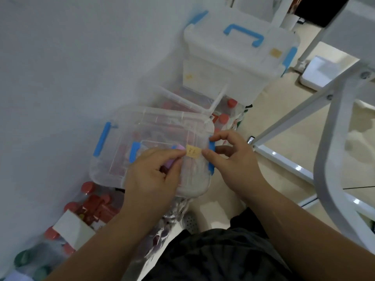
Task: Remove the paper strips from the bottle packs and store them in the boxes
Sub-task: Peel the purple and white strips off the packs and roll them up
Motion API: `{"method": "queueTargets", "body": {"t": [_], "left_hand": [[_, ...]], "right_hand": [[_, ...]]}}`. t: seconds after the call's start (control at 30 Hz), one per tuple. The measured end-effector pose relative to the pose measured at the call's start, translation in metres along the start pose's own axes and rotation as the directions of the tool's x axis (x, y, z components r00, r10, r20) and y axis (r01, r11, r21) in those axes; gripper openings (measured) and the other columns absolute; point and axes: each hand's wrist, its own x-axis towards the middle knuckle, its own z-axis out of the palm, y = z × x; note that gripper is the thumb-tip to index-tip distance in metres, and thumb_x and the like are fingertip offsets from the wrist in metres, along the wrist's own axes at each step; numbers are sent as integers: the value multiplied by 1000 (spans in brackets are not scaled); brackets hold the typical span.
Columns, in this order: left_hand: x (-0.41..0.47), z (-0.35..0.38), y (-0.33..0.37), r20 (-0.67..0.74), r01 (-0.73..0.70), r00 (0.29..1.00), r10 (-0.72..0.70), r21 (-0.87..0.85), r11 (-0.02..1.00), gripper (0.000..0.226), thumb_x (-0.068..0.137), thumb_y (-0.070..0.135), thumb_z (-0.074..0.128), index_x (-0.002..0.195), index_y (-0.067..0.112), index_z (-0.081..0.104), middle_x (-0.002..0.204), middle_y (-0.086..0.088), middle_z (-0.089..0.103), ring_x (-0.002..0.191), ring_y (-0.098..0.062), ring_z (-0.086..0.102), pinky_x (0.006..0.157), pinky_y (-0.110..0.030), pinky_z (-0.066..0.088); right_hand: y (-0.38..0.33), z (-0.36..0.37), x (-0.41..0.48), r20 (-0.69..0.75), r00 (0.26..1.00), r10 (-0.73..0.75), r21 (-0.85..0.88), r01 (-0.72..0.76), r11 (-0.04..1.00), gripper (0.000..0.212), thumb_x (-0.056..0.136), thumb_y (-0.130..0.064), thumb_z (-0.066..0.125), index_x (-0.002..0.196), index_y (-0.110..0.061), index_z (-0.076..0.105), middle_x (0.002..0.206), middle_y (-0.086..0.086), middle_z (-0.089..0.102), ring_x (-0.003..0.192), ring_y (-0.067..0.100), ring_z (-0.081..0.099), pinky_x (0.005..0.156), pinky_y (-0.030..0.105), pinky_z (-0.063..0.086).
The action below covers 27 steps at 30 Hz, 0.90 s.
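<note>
A clear plastic box (121,138) with blue latches and a shut lid sits in front of me, reddish contents showing through. Over its near right part both hands pinch a small yellow paper label (193,154) with writing on it. My left hand (154,177) holds the label's left end and also grips a pink-purple object (174,157), partly hidden in the fist. My right hand (233,159) holds the label's right end with thumb and forefinger. Bottle packs with red caps (89,203) lie on the floor at lower left, one with a white paper strip (71,226).
A second, taller box (233,57) with a blue handle stands behind, with an open box and red-capped bottles (225,116) between. A white wall is on the left. White metal frame legs (334,138) rise on the right. My dark-clothed legs fill the bottom.
</note>
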Motion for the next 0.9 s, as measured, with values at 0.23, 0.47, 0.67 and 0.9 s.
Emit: {"method": "queueTargets", "body": {"t": [0.23, 0.47, 0.67, 0.9], "left_hand": [[1, 3, 13, 80, 188, 980, -180, -118, 975, 22, 88, 15, 72, 104, 31, 76, 100, 18, 73, 98, -1, 68, 89, -28, 57], [8, -6, 17, 130, 294, 954, -269, -239, 925, 18, 89, 19, 72, 102, 30, 77, 95, 17, 76, 89, -2, 71, 82, -27, 59], [19, -41, 12, -42, 197, 977, -210, -208, 958, 15, 97, 16, 61, 101, 28, 70, 86, 15, 69, 76, -9, 69, 64, -14, 53], [28, -92, -46, -331, 160, 939, -97, 171, 972, 28, 97, 23, 43, 104, 25, 71, 101, 6, 69, 85, -18, 67, 81, -42, 57]], "right_hand": [[9, -14, 5, 76, 992, 104, 154, -115, 981, 17, 90, -5, 72, 98, -19, 67, 125, -4, 69, 95, 21, 76, 83, 48, 63], [10, -15, 12, -5, 999, 48, -134, -48, 990, 20, 89, -24, 76, 107, -29, 68, 113, -10, 68, 104, 6, 65, 92, 40, 59], [-36, 18, 22, 205, 893, -401, -462, 450, 765, 37, 84, -52, 67, 115, -32, 66, 129, -6, 57, 123, 14, 51, 105, 32, 38], [-56, 93, 35, 613, 782, -114, -609, 560, 562, 80, 77, -79, 21, 148, -48, 38, 168, -8, 21, 157, 24, 7, 125, 51, 9]]}}
